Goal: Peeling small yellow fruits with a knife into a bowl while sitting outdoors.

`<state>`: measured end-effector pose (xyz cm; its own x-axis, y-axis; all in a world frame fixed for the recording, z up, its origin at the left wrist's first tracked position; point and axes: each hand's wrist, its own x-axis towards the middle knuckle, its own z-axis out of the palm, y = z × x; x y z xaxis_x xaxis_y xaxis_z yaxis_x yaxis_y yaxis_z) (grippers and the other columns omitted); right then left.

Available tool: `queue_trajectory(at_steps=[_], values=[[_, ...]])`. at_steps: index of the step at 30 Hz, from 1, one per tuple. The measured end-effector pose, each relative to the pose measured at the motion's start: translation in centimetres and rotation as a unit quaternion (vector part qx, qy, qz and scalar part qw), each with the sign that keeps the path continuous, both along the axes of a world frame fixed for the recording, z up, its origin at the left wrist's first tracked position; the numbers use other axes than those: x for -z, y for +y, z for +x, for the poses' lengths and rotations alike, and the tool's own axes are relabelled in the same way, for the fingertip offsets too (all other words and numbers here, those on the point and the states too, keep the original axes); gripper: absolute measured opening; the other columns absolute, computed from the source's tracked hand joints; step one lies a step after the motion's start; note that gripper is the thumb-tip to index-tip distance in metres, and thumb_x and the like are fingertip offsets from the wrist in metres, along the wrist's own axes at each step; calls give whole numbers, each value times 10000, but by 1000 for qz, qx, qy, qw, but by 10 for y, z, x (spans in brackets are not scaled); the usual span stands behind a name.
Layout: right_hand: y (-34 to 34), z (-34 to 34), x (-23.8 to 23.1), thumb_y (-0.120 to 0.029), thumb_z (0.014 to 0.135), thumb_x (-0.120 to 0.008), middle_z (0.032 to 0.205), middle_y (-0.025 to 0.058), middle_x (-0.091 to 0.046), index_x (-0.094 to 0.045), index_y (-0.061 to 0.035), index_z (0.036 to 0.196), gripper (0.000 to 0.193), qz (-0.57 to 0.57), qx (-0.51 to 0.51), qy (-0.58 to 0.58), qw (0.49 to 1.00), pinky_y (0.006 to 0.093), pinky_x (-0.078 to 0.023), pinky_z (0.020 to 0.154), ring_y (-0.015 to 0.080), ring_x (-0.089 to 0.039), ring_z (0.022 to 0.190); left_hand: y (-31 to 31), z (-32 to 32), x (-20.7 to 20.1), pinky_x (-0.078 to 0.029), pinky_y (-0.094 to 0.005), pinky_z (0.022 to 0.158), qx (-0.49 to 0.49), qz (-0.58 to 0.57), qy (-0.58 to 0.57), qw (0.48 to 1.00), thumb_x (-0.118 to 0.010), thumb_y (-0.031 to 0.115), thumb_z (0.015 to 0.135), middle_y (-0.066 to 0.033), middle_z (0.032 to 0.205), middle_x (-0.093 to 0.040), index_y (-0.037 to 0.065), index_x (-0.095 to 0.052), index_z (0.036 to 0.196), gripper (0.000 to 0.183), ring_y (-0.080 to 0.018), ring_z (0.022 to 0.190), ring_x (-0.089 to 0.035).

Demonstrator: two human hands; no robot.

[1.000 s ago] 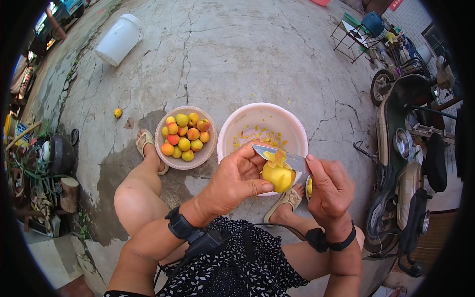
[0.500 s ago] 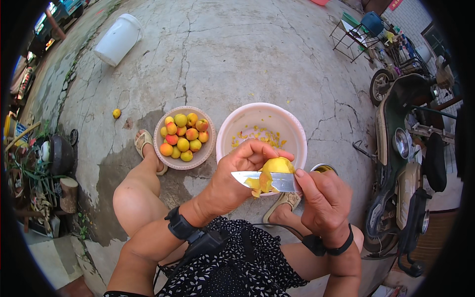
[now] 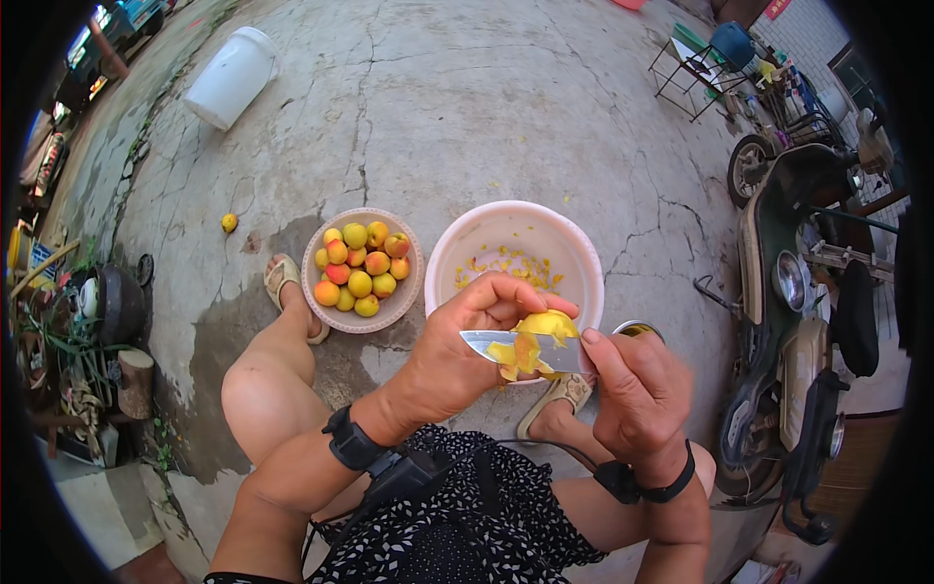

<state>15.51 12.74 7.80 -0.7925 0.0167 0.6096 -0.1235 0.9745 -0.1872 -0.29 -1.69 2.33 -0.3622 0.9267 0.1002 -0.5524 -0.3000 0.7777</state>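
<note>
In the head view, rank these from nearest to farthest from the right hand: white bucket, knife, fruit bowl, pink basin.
From the right hand:
1. Knife, held in that hand, blade pointing left.
2. Pink basin, ahead and to the left.
3. Fruit bowl, farther left, past the basin.
4. White bucket, at upper left, farthest away.

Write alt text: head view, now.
A person's left hand holds a yellow fruit; the right hand holds a knife against it, peel on the blade. Beyond: a pink basin with scraps and, left of it, a bowl of whole fruit.
</note>
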Motion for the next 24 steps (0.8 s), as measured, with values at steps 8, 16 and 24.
queue_trajectory(at_steps=[8,16,24], values=[[5,-1,2,78,630,-697,831,98,-655,-700,26,1124,496,-34,24,-3,999,336,-484,552,227,-590,630,-3,1,-6,-498,-418,1067,-12,-12,-34,999,-810,26,808,-275,1347,-561,43,-402,1250,602,-300,1261,-580],[6,-1,5,108,642,-670,844,104,-661,-700,38,1130,494,-31,42,18,998,347,-487,569,233,-586,639,-1,1,-1,-536,-379,1021,-28,4,-68,997,-786,25,828,-228,1321,-580,11,-377,1325,643,-287,1230,-602],[-5,-3,9,-45,550,-638,947,93,-653,-712,26,1153,612,97,0,25,995,329,-460,563,207,-590,693,0,4,10,-539,-336,996,-60,-16,-97,993,-820,141,839,-165,1261,-607,-12,-463,1280,587,-217,1146,-642]])
